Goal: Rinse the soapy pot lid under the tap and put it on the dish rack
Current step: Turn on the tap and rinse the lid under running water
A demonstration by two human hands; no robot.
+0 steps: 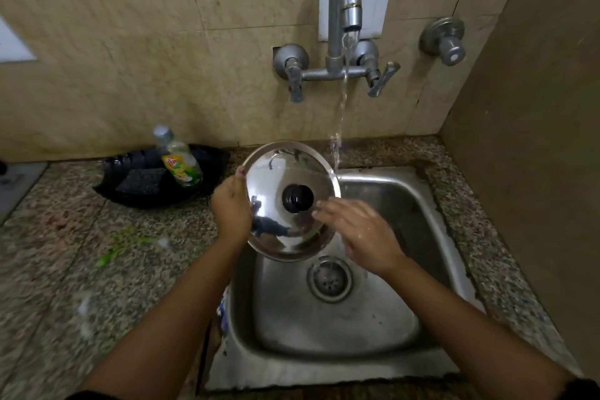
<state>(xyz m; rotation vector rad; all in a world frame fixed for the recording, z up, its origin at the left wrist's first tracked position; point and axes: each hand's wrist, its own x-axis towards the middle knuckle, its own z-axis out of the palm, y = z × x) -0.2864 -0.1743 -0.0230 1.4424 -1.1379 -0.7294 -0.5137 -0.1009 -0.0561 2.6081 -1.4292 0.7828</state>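
A shiny steel pot lid [285, 172] with a black knob [297, 198] is held tilted over the left side of the sink. My left hand [231, 204] grips its left rim. My right hand [357, 230] lies flat, fingers spread, against the lid's lower right part just beside the knob. Water runs from the tap [344, 0] in a thin stream [339, 120] and hits the lid's upper right rim. No dish rack is in view.
The steel sink [418, 211] has a round drain [329, 279] below the lid. A black tray [214, 156] at the back left holds a dish soap bottle [179, 159] and a dark sponge [140, 179]. Speckled granite counter [81, 253] surrounds the sink; a wall stands close on the right.
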